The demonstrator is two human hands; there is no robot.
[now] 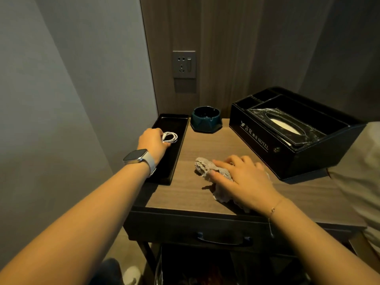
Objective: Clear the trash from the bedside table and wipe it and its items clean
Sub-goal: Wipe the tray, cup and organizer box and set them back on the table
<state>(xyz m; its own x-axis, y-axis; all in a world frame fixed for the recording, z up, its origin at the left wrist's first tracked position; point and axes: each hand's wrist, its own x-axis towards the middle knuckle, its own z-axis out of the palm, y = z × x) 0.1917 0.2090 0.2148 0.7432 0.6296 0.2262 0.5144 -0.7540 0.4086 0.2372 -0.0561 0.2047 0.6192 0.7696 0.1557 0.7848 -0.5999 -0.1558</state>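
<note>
I see the left hand (pixel 153 140) reached out over the black tray (pixel 174 157) at the left edge of the surface (pixel 185 194), wrist bent down, a watch (pixel 138 157) on it. Its fingers are closed narrow on a coiled white cable (pixel 170 137), which sits in the far half of the tray. The right hand (pixel 244 179) lies palm down on the surface, fingers (pixel 223 162) spread flat and pressing a crumpled grey cloth (pixel 207 168); cloth pokes out left of the hand and under the wrist near the front edge. A thin bracelet (pixel 274 208) is on the right wrist. Behind, a dark ashtray (pixel 206 119) stands just right of the tray's far end, apart from both hands. A black tissue box organizer (pixel 287 136) marked HOTEL fills the right rear, close to the right hand's knuckles but I can't tell if touching. A wall socket (pixel 184 64) is above the tray. A drawer handle (pixel 224 239) is below the front edge.
</note>
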